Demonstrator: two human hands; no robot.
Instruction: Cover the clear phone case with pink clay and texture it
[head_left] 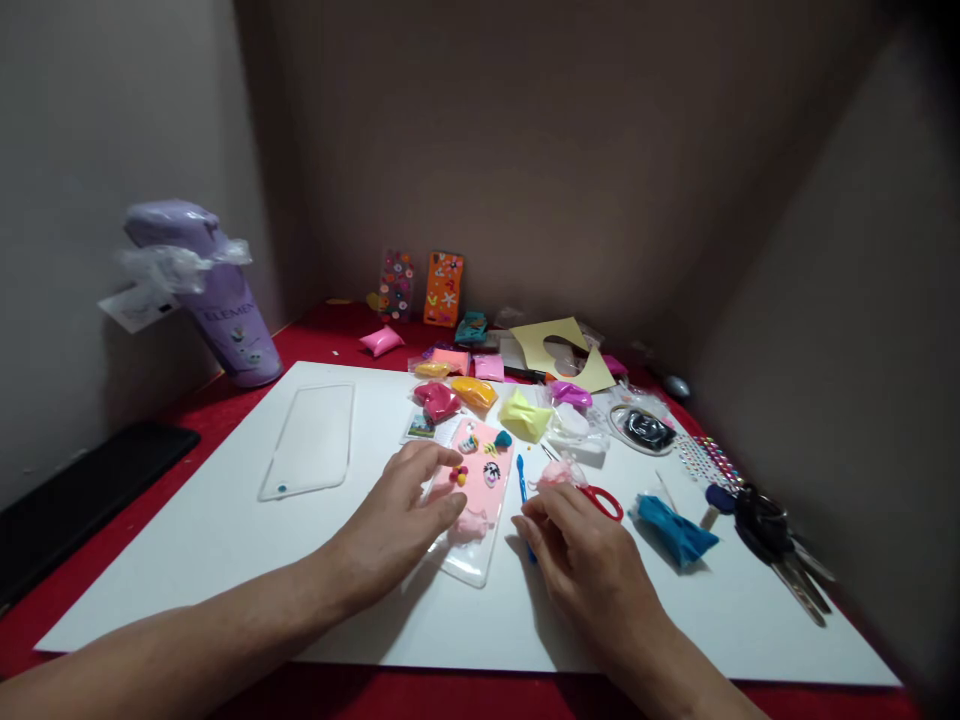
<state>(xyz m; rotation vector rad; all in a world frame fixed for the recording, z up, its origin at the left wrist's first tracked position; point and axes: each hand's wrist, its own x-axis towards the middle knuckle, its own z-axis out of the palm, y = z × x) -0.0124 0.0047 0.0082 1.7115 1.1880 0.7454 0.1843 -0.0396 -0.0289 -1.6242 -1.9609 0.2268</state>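
In the middle of the white board lies a clear phone case (466,568), its upper part spread with pink clay (481,447) and bearing small clay figures, among them a red-and-yellow flower (459,476) and a black-and-white piece (491,472). My left hand (405,500) is over the case's left edge, fingers apart and holding nothing. A pale pink lump (470,526) sits low on the clay. To the right of the case, my right hand (574,545) has its fingers pinched together; what is between them is hidden. A blue modelling tool (522,478) runs behind those fingertips.
Red-handled scissors (604,502), a blue clay packet (677,530) and keys (787,560) lie to the right. Several clay packets, including a yellow one (525,414), sit behind. Another clear case (311,440) lies left. A purple tumbler (232,315) and two decorated cases, one orange (444,290), stand farther back.
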